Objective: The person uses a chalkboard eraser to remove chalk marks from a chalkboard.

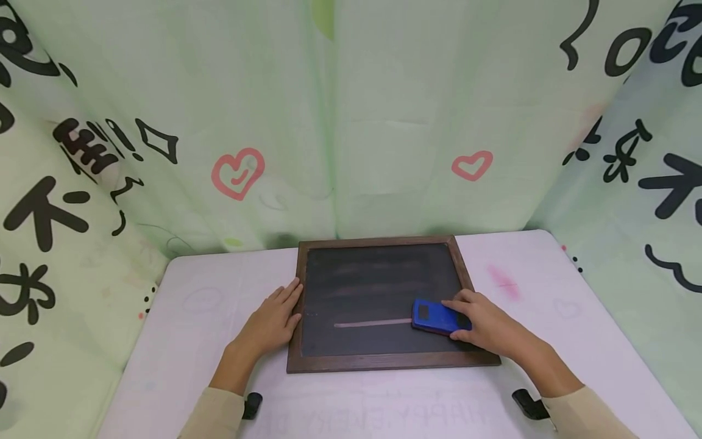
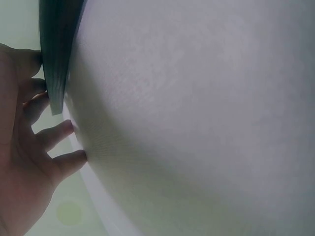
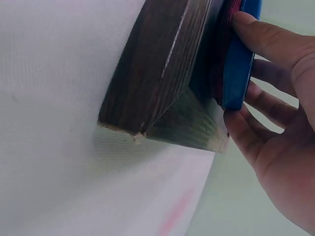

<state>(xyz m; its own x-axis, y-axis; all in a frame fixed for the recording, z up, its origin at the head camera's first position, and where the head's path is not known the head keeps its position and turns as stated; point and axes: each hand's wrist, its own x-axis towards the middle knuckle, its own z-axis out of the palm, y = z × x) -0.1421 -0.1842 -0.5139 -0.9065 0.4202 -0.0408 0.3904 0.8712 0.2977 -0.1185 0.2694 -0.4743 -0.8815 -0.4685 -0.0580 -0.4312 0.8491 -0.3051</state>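
A small blackboard (image 1: 378, 280) with a brown wooden frame lies on the table. One pale pinkish chalk line (image 1: 373, 323) crosses its lower part, and faint smears show higher up. My right hand (image 1: 485, 320) grips a blue board eraser (image 1: 439, 317) between thumb and fingers, over the right end of the line. In the right wrist view the eraser (image 3: 238, 69) shows a dark reddish pad facing the board. Against the left side of the frame rests my left hand (image 1: 271, 320), fingers extended. The left wrist view shows some fingertips (image 2: 78, 157) touching the table beside the frame.
A white cloth (image 1: 219, 292) with faint pink marks covers the table. Pale green curtains (image 1: 384, 122) with black lettering and red hearts hang behind and at both sides. Black wrist devices sit by both sleeves.
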